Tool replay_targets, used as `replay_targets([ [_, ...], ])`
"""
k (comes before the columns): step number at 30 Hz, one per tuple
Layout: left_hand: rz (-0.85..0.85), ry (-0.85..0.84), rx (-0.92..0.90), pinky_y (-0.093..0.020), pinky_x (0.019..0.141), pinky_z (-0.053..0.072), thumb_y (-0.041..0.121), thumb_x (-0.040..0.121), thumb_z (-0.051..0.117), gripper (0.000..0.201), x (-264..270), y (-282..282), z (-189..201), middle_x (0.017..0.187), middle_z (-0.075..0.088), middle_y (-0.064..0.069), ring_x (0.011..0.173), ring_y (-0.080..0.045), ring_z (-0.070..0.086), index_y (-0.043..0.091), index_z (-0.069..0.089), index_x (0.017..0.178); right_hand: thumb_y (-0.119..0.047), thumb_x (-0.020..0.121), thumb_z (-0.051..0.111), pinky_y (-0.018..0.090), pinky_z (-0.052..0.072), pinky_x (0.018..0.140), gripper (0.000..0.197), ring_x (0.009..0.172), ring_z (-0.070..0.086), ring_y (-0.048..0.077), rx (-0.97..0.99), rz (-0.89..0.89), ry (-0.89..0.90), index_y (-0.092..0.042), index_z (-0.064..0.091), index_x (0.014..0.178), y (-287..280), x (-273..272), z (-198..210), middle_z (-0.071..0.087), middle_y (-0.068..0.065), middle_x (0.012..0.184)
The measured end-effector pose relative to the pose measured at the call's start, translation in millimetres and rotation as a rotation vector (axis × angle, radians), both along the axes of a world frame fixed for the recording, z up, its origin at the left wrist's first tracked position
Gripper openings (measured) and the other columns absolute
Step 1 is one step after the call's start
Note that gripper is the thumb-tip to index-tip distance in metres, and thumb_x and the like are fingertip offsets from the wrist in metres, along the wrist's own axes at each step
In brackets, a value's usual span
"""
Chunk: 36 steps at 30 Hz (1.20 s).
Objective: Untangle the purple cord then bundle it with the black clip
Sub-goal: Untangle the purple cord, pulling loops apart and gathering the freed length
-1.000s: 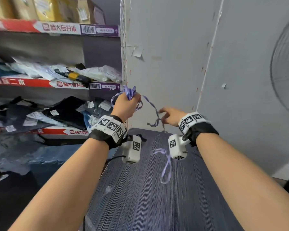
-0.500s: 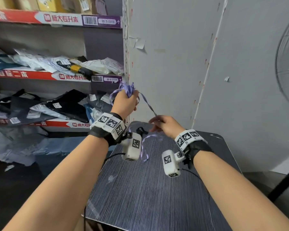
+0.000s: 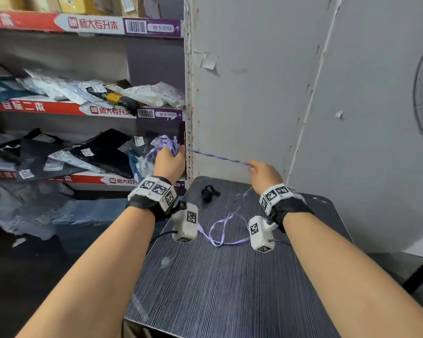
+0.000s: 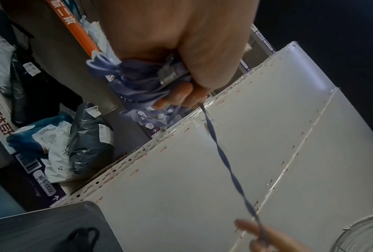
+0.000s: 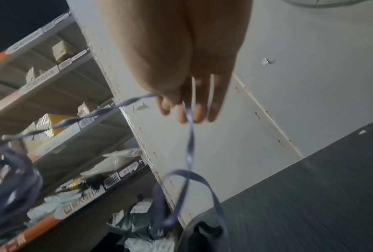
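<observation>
Cord [image 3: 221,157] is mid-untangle, going by the layout. Nearest, a slack tail loops on the striped table [image 3: 230,289] between the wrists. Beyond it the black clip [image 3: 208,192] lies untouched. Right hand [image 3: 263,173] pinches the cord, twisted run taut across to left hand [image 3: 169,162], fisted round the gathered loops, held up off the table's left edge. Next: feed the tail hand over hand into the bunch, working out twists, then free a hand for the clip.
</observation>
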<state>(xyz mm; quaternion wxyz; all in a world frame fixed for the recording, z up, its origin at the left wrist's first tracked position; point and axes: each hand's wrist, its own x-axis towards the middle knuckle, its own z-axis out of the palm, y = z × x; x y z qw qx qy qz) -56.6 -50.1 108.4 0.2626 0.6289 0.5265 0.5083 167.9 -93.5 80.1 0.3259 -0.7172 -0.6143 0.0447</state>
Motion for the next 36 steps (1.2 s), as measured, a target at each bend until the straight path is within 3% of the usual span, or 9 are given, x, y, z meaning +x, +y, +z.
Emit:
replay_targets([
  [4,0.016,-0.035,0.006,-0.028,0.045,0.024,0.017,0.096,0.046,0.044,-5.5,4.7,1.5,0.051,0.037,-0.004,0.046,-0.017,0.033,0.014,0.033,0.054,-0.015,0.097,0.045,0.040,0.057,0.068,0.017,0.059,0.060,0.024,0.204,0.085,0.285,-0.016,0.056,0.110,3.0,-3.6,25.0,0.062,0.009,0.071],
  [8,-0.013,-0.062,0.033,-0.028,0.048,0.024,0.019,0.096,0.046,0.045,-3.6,8.0,17.0,0.050,0.035,-0.004,0.046,-0.018,0.031,0.015,0.030,0.054,-0.027,0.092,0.055,0.034,0.039,0.086,0.016,0.101,0.050,0.030,0.220,-0.066,-0.198,-0.020,0.069,0.096,12.4,-2.2,50.1,0.060,0.007,0.100],
  [11,-0.043,-0.056,0.077,-0.028,0.050,0.024,0.018,0.095,0.045,0.043,4.8,5.4,36.2,0.051,0.034,-0.003,0.047,-0.017,0.030,0.016,0.030,0.055,-0.026,0.092,0.057,0.033,0.031,0.090,0.018,0.109,0.040,0.029,0.139,-0.076,-0.368,-0.018,0.071,0.098,21.0,-7.5,68.2,0.049,0.009,0.110],
  [15,-0.132,-0.065,0.116,-0.028,0.050,0.028,0.020,0.096,0.044,0.040,14.6,0.8,58.5,0.055,0.038,-0.004,0.050,-0.016,0.033,0.016,0.034,0.058,-0.014,0.093,0.055,0.021,0.033,0.074,0.019,0.086,0.051,0.024,0.231,0.116,-0.015,-0.002,0.068,0.098,27.2,-24.3,89.3,0.049,0.011,0.098],
  [17,-0.187,-0.075,0.108,-0.027,0.052,0.029,0.022,0.096,0.046,0.038,17.8,-2.3,64.1,0.055,0.037,-0.003,0.050,-0.015,0.033,0.017,0.035,0.059,-0.013,0.094,0.050,0.022,0.035,0.075,0.018,0.090,0.056,0.025,0.264,0.126,0.150,-0.001,0.063,0.100,29.1,-32.4,93.7,0.056,0.013,0.102],
  [22,-0.389,-0.187,-0.041,-0.024,0.051,0.029,0.035,0.092,0.057,0.037,9.9,-6.0,64.1,0.052,0.035,0.002,0.043,-0.012,0.031,0.017,0.041,0.063,-0.014,0.099,0.034,0.026,0.042,0.073,0.011,0.085,0.060,0.024,0.517,0.073,0.613,-0.014,0.044,0.095,34.6,-37.6,105.4,0.062,0.010,0.091],
  [25,-0.382,-0.030,-0.073,-0.023,0.049,0.030,0.040,0.085,0.066,0.036,-1.8,-9.2,56.9,0.054,0.038,-0.001,0.041,-0.010,0.033,0.013,0.049,0.068,-0.015,0.100,0.029,0.028,0.048,0.072,0.014,0.073,0.056,0.014,0.616,0.070,0.715,-0.017,0.042,0.096,34.9,-34.3,112.4,0.054,0.002,0.089],
  [30,-0.383,0.221,-0.192,-0.018,0.041,0.026,0.043,0.088,0.060,0.043,-9.2,-10.2,47.7,0.043,0.036,0.005,0.034,-0.011,0.030,0.017,0.042,0.059,-0.014,0.099,0.035,0.026,0.029,0.065,0.022,0.084,0.051,0.027,0.643,0.022,0.322,-0.001,0.053,0.104,39.1,-35.6,109.6,0.057,0.018,0.098],
  [36,-0.760,-0.287,-0.336,-0.017,0.033,0.013,0.038,0.099,0.037,0.052,-8.2,-32.3,54.6,0.037,0.024,0.007,0.028,-0.005,0.018,0.018,0.029,0.051,-0.023,0.099,0.037,0.032,0.038,0.073,0.030,0.089,0.053,0.030,0.340,0.005,-0.152,-0.008,0.063,0.101,42.4,-32.6,64.1,0.059,0.017,0.096],
])
